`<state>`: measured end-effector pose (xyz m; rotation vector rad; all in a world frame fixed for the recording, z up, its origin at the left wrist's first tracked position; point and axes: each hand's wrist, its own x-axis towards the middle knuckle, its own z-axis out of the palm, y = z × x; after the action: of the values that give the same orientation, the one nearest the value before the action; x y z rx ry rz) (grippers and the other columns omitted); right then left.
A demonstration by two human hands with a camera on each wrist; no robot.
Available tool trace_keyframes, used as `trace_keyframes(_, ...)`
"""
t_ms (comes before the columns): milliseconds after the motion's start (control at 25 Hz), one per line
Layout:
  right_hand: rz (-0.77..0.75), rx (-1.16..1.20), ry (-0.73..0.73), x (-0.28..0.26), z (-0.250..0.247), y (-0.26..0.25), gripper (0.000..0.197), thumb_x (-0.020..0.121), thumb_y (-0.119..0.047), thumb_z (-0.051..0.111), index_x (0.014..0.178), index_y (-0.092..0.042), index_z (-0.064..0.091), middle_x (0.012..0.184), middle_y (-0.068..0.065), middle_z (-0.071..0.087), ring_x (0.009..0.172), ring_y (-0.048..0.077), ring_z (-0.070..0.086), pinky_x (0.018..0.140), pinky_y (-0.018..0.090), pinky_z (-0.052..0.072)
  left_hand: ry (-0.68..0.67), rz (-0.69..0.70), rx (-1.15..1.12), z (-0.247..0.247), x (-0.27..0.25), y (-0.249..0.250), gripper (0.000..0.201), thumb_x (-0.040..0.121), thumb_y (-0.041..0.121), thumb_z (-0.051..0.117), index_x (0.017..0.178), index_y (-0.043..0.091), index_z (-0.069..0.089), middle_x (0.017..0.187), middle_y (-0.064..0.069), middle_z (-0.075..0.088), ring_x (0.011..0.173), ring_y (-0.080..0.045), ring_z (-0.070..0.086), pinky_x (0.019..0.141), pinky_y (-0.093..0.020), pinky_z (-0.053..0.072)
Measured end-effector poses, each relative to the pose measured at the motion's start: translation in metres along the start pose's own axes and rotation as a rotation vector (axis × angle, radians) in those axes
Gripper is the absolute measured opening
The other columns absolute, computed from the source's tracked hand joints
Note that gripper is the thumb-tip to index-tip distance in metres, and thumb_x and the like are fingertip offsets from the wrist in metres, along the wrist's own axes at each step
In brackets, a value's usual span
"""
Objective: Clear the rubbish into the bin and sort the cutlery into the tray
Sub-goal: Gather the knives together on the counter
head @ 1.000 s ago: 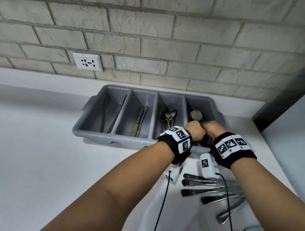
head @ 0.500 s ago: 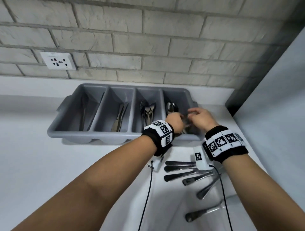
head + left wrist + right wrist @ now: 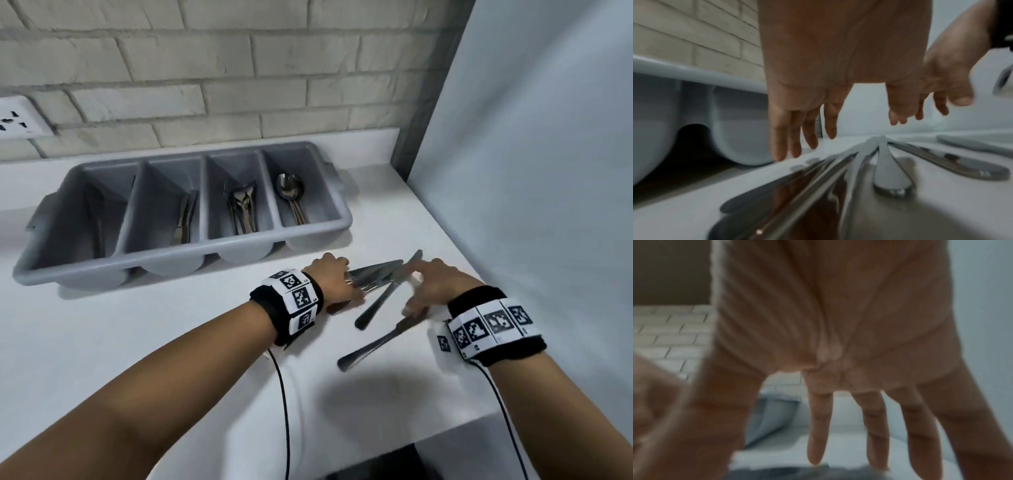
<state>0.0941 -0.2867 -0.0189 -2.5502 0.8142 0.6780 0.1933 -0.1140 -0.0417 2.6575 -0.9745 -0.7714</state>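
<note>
The grey cutlery tray [image 3: 308,236] stands against the brick wall with four compartments. Spoons [image 3: 291,197] lie in the rightmost one, forks [image 3: 244,207] in the one beside it, and knives [image 3: 185,219] in the second from the left. Several loose knives [image 3: 378,303] lie on the white counter in front of the tray's right end. My left hand [image 3: 334,279] hovers over their left ends; in the left wrist view its fingers [image 3: 789,138] hang straight just above the knife handles [image 3: 890,170], holding nothing. My right hand [image 3: 430,289] reaches over the same knives with fingers [image 3: 819,426] spread and empty.
A white side panel [image 3: 531,205] closes off the counter on the right. The counter's front edge [image 3: 394,445] runs close below the knives. A wall socket [image 3: 15,120] sits at the far left. Thin, dark cutlery [image 3: 99,222] lies in the tray's leftmost compartment.
Both hands have come back out of the tray's rightmost compartment and down to the loose knives on the counter. The spoons stayed in that compartment. The head view has swung right.
</note>
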Motion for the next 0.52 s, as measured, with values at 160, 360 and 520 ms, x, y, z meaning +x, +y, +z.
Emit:
trace_keyframes(160, 0.002, -0.194, -0.068, -0.005, 0.035, 0.011, 0.082, 0.064, -0.026, 0.080, 0.134, -0.034, 0.036, 0.140, 0.008, 0.025, 0.133, 0.032, 0.020, 0.097, 0.046, 0.041, -0.055, -0.101, 0.140, 0.019, 0.017, 0.013, 0.080, 0.066, 0.067, 0.057, 0.129, 0.021, 0.044, 0.129, -0.011, 0.044, 0.118, -0.038, 0.044, 0.098, -0.048, 0.043)
trace_keyframes(360, -0.074, -0.131, 0.014, 0.008, 0.038, 0.022, 0.026, 0.069, -0.017, 0.074, 0.071, -0.028, 0.051, 0.105, 0.000, 0.037, 0.111, 0.026, 0.038, 0.078, 0.034, 0.042, 0.069, -0.086, 0.145, 0.029, 0.026, 0.024, 0.062, 0.072, 0.041, 0.070, 0.126, 0.018, 0.050, 0.126, -0.008, 0.050, 0.116, -0.032, 0.049, 0.096, -0.044, 0.046)
trace_keyframes(520, -0.093, -0.086, 0.035, 0.021, 0.038, 0.035, 0.026, 0.070, -0.017, 0.073, 0.065, -0.026, 0.049, 0.103, -0.002, 0.040, 0.096, 0.020, 0.034, 0.075, 0.031, 0.038, 0.083, -0.048, -0.039, 0.033, 0.029, 0.021, 0.050, 0.071, 0.023, 0.074, 0.116, 0.014, 0.057, 0.120, -0.009, 0.063, 0.108, -0.029, 0.060, 0.090, -0.034, 0.051)
